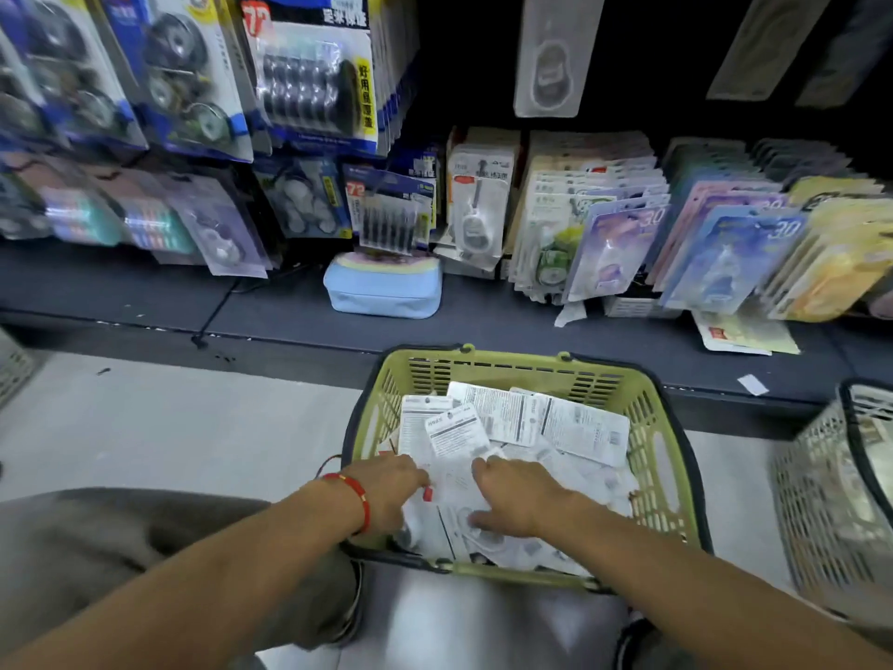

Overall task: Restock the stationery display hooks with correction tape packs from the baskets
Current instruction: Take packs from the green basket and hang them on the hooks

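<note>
Both hands down in the green basket (pixel 669 456): left hand (pixel 386 490) and right hand (pixel 512 500) spread flat on the packs (pixel 531 418), gripping nothing.

Both hands (pixel 512 498) among basket (pixel 671 481) packs (pixel 570 423)

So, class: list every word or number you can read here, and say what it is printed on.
"72": blue pack, top.
"72": smaller blue pack below.
"30": purple pack.
"30": blue pack, right.
Backs of packs in the green basket: print too small.
</note>
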`<state>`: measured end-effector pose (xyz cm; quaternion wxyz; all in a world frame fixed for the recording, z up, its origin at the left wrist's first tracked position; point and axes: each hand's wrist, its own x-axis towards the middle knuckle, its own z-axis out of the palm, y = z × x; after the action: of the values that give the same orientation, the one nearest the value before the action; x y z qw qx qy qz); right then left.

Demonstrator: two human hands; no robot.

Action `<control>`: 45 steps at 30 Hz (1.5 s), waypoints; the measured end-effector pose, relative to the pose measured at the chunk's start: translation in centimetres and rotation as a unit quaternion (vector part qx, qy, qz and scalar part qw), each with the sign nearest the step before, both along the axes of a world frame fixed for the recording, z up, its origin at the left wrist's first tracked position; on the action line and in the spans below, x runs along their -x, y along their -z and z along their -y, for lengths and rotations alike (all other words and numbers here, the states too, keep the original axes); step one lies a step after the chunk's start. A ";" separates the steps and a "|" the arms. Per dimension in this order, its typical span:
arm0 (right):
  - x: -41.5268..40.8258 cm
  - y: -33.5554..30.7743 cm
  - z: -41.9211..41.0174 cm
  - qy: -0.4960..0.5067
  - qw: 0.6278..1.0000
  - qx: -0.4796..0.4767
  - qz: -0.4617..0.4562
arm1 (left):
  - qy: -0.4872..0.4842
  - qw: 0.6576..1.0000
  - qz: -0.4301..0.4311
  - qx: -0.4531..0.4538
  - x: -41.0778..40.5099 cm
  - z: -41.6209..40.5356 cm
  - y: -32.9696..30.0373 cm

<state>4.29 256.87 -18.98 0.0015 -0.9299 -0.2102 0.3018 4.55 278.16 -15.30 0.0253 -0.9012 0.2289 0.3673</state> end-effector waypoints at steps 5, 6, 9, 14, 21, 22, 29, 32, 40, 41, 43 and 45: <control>1.1 1.7 1.3 0.109 0.989 -0.090 -0.035 | -0.092 0.995 0.023 0.045 1.1 0.8 1.0; 0.5 1.4 2.1 0.134 0.984 -0.111 -0.046 | -0.113 0.991 0.040 0.058 1.0 1.1 0.7; -1.5 -0.9 4.7 0.274 0.920 -0.266 -0.088 | -0.247 0.955 0.095 0.137 0.3 2.2 -0.7; -2.8 -4.3 4.4 0.321 0.740 -0.549 -0.219 | -0.511 0.738 -0.122 0.423 -0.1 3.9 -1.9; -1.1 -0.1 2.1 0.299 0.938 -0.160 0.074 | -0.603 0.626 -0.021 0.494 0.1 3.0 -0.1; -0.3 1.0 2.1 0.256 0.962 -0.082 0.044 | -0.612 0.617 -0.013 0.494 0.1 2.7 0.0; -0.2 2.1 3.2 0.325 0.922 -0.207 0.032 | -0.646 0.605 -0.024 0.465 0.1 2.8 -0.3; -1.6 -1.3 2.7 0.382 0.859 -0.321 0.112 | -0.633 0.607 -0.042 0.479 0.8 4.2 -0.5; -2.0 -4.0 -3.4 0.497 0.640 -0.580 -0.083 | -0.588 0.548 -0.121 0.583 1.7 4.7 -0.5; -2.4 -3.9 -3.4 0.509 0.609 -0.601 -0.097 | -0.590 0.547 -0.102 0.585 1.5 4.2 -0.4; -2.9 -2.9 -2.8 0.481 0.671 -0.563 -0.031 | -0.611 0.531 -0.071 0.583 1.1 3.2 -0.2; -2.9 -1.0 -2.0 0.368 0.845 -0.377 0.087 | -0.632 0.517 -0.049 0.576 0.8 2.6 -0.3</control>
<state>7.19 258.87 -18.02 0.4450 -0.8891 0.0505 0.0947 3.71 275.57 -14.99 -0.7490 -0.6067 -0.2383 0.1184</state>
